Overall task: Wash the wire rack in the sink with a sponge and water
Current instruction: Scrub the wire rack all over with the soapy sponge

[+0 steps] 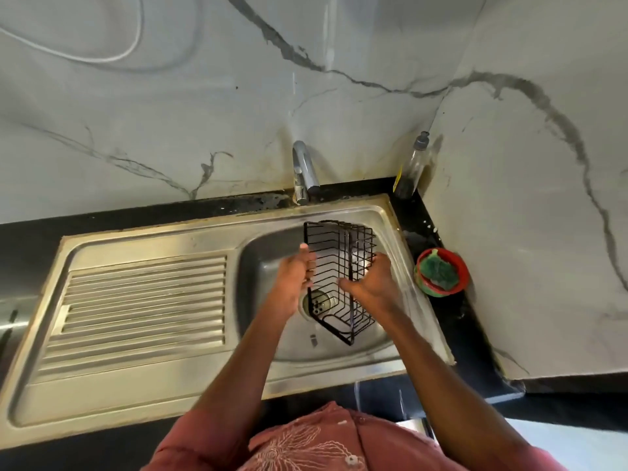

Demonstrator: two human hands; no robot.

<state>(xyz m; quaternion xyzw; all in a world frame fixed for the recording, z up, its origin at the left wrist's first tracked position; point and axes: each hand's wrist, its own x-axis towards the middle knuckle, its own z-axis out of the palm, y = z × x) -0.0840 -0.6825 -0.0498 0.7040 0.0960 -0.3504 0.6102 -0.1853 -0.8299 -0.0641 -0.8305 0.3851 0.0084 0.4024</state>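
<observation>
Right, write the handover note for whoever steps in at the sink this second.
Left hand: holds the left side of the black wire rack.
Right hand: holds the rack's right side; exact grip is blurred.
Rack: held up over the sink basin, standing on end above the drain.
Green sponge: sitting in the red bowl on the counter right of the sink, untouched by either hand.
Tap: no stream of water visible.
Clear soap bottle: in the back corner.
Done: rack brought to the sink.
Left: get the sponge, run water, scrub and rinse the rack.
</observation>
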